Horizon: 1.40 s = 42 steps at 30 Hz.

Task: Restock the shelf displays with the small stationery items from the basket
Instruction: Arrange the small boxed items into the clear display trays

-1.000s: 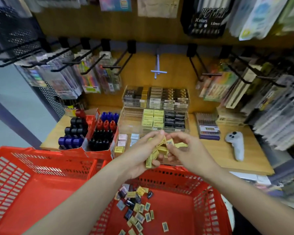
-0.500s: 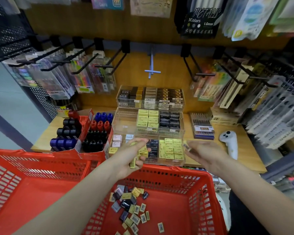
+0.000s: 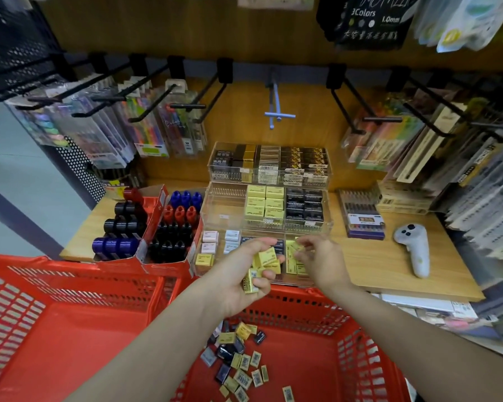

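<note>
Moved: since half a second back my right hand has come in from the side toward my left hand; the two now sit just beside each other over the front tray, and the view has tipped a little closer to the shelf
Step in hand: I judge I am feeding small yellow cardboard-wrapped erasers one at a time from the left-hand stack into the yellow row of the clear acrylic front tray
How to do it well: take a single piece per pass, turn it label-up to match the yellow pieces already lying there, and set it flat against its neighbour so the row stays square; keep the left hand low over the tray so a dropped piece lands in it, not on the wooden bench
Left grip: fingers curled round a loose bundle of the yellow erasers, thumb on top, several pieces fanned out past the fingertips
Right grip: thumb and forefinger pinch one yellow eraser, other fingers loosely bent; blurred, so its exact lie is unclear
Stock left: more yellow and dark pieces lie scattered on the floor of the red plastic mesh basket below my arms
Risk: the fanned bundle looks loosely held; a piece could slip
</note>
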Motion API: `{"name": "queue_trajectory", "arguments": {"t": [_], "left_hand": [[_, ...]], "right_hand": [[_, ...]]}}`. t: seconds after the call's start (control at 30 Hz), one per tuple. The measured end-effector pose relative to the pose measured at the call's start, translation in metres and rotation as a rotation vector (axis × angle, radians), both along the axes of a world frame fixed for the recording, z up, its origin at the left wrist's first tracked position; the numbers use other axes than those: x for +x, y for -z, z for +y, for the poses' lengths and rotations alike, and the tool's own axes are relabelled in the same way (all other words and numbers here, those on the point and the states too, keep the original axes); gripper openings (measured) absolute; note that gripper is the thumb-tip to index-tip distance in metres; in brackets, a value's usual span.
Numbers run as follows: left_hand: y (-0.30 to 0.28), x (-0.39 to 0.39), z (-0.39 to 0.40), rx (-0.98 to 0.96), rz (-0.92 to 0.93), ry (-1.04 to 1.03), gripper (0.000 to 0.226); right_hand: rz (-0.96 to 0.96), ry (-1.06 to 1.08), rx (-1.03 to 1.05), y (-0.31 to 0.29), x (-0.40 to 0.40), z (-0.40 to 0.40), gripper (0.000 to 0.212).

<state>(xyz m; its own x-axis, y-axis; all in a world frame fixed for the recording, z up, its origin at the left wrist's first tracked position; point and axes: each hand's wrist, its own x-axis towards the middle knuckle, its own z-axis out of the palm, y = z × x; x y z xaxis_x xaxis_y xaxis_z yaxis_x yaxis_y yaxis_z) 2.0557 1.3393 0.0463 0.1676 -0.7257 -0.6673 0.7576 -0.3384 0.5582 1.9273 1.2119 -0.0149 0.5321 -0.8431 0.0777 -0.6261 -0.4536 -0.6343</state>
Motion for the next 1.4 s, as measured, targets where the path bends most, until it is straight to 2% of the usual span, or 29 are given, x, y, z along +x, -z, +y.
{"name": "queue_trajectory", "arguments": {"t": [0.13, 0.3, 0.43, 0.53, 0.6, 0.67, 0.7, 0.73, 0.8, 0.87, 0.93, 1.13, 1.4], "left_hand": [[0.003, 0.004, 0.004, 0.000, -0.005, -0.011, 0.020], [0.003, 0.009, 0.011, -0.001, -0.045, 0.008, 0.021], [0.000, 0.010, 0.013, -0.047, -0.088, 0.055, 0.024], [-0.006, 0.008, 0.013, -0.104, -0.124, 0.116, 0.026], [-0.013, 0.005, 0.012, -0.156, -0.143, 0.173, 0.027], [-0.020, 0.000, 0.011, -0.219, -0.123, 0.209, 0.028], [-0.024, -0.003, 0.011, -0.246, -0.112, 0.221, 0.027], [-0.027, -0.006, 0.010, -0.267, -0.105, 0.231, 0.027], [-0.032, -0.013, 0.008, -0.292, -0.093, 0.239, 0.028], [-0.034, -0.020, 0.006, -0.299, -0.093, 0.234, 0.027], [-0.033, -0.025, 0.005, -0.275, -0.115, 0.212, 0.026], [-0.025, -0.034, 0.005, -0.253, -0.167, 0.105, 0.021], [-0.021, -0.031, 0.001, -0.278, -0.209, 0.066, 0.018]], "right_hand": [[0.035, -0.046, 0.022, 0.009, 0.007, 0.002, 0.043], [0.036, -0.032, 0.076, 0.010, 0.007, -0.006, 0.044], [0.059, -0.057, 0.128, 0.001, 0.007, -0.005, 0.040], [0.074, -0.117, 0.184, -0.028, 0.000, -0.005, 0.026], [-0.058, -0.131, 0.395, -0.058, -0.007, -0.001, 0.018], [-0.213, -0.201, 0.734, -0.087, -0.016, 0.008, 0.020], [-0.230, -0.259, 0.821, -0.098, -0.021, 0.014, 0.022], [-0.206, -0.308, 0.815, -0.105, -0.025, 0.019, 0.026], [-0.154, -0.326, 0.618, -0.111, -0.033, 0.030, 0.034], [-0.200, -0.266, 0.417, -0.111, -0.038, 0.038, 0.029], [-0.243, -0.206, 0.312, -0.108, -0.040, 0.043, 0.027], [-0.289, -0.164, 0.128, -0.099, -0.037, 0.057, 0.032], [-0.336, -0.111, 0.107, -0.095, -0.027, 0.061, 0.030]]}}
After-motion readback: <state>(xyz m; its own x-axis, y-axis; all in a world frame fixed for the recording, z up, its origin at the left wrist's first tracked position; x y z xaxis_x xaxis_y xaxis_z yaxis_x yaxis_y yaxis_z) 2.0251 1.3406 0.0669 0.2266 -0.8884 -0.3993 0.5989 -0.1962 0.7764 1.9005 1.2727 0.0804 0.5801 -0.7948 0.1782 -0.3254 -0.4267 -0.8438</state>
